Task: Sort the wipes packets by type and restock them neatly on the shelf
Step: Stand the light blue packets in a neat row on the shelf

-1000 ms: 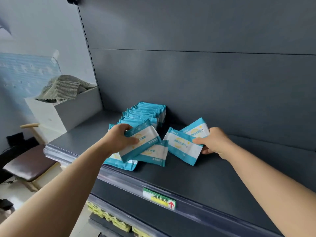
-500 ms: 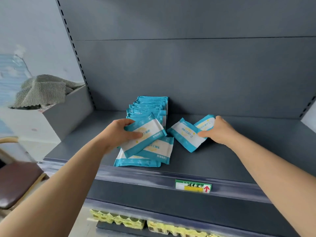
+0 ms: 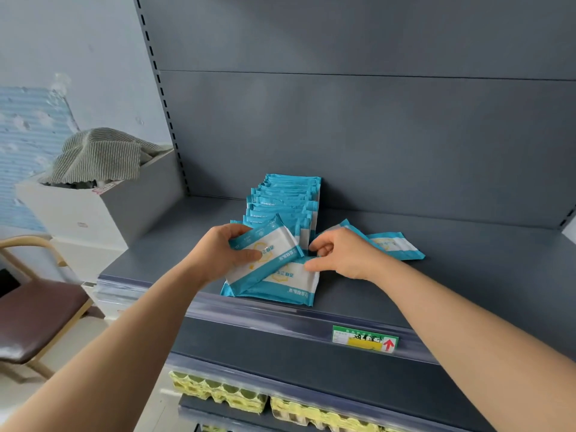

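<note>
Gripping the top packet (image 3: 265,254), left hand (image 3: 218,255) sits near the shelf edge (image 3: 343,316).

Row (image 3: 286,198) of teal pkts stands on edge, mid shelf (image 3: 467,254), running back to far wall. Near it, top pkt (image 3: 265,254), teal w/ white panel, lies tilted in left hand (image 3: 218,254), overlapping flat pkt (image 3: 293,280) at near edge. Right hand (image 3: 343,254) pinches that one's far corner. Two loose pkts (image 3: 394,247) lie flat to the right, overlapping.

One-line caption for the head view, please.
Left hand grips a wipes packet at the shelf front; right hand touches the flat packet beneath it, beside the standing row.
</note>
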`<state>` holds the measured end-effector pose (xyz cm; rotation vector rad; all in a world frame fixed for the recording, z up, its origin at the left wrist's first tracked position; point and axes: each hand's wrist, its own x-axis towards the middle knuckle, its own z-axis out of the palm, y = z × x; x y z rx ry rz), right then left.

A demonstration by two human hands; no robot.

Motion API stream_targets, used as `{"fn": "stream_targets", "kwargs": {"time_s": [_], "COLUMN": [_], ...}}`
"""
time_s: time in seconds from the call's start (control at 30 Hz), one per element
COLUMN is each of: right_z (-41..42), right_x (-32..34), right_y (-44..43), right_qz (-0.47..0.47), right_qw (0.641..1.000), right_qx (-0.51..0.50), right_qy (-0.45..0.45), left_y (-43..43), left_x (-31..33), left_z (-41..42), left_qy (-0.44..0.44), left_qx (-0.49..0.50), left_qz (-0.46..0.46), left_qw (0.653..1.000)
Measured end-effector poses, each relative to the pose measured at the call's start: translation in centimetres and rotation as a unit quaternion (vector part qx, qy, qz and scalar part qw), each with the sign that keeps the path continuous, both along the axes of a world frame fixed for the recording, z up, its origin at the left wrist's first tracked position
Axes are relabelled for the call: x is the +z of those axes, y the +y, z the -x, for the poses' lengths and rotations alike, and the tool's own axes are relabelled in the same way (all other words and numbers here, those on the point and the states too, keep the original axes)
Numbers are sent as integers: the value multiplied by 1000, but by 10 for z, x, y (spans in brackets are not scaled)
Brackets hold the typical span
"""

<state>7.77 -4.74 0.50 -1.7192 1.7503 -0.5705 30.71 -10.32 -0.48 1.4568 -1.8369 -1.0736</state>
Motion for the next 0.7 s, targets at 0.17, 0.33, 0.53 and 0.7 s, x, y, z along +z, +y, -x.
{"fn": "stream_targets", "kwargs": {"time_s": [0.17,0.33,0.53,0.7], "right_z": [1,15,33,30], "right_x": [-2,4,5,23], "right_y": [-4,-6,-8,-14], "right_qz": [-7,-10,39,84], "right_qw": [1000,975,970,958], "right_qx": [11,-71,-104,-96], "right_qy": [-10,-209,-215,-255], "left_y": [3,-1,-7,-19], "left_x": [-4,0,-4,12], "left_z": [1,6,12,18], "left_qy": [76,94,59,-37], "left_qx": [5,12,-21,-84], "left_qz": [-13,35,32,96], "left_qw": [997,995,998,991]}}
